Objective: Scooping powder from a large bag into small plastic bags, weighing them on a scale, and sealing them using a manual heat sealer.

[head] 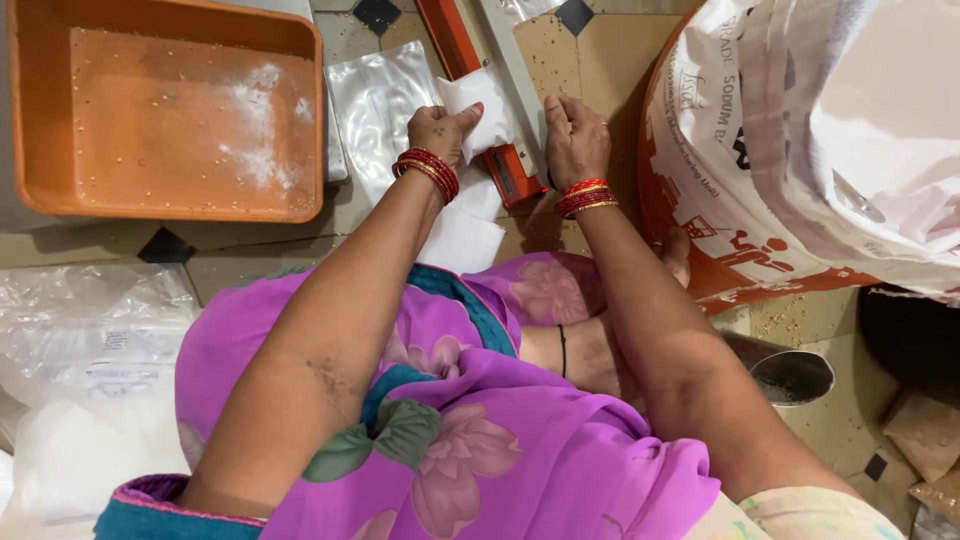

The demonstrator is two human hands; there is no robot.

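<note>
Pinching white pouch (478, 100) in left hand (437, 130) fingers; right hand (572, 140) pressing sealer (510, 60).

A small white pouch (480, 105) of smooth plastic film is being gripped by the left hand (437, 130). The grey metal bar (515, 75) of a red-painted sealer (455, 40) is being pressed by the right hand (572, 140). Matt orange plastic is being shown by the powder-dusted tray (40, 120); a woven, printed sack (740, 150) is looking coarse.
</note>
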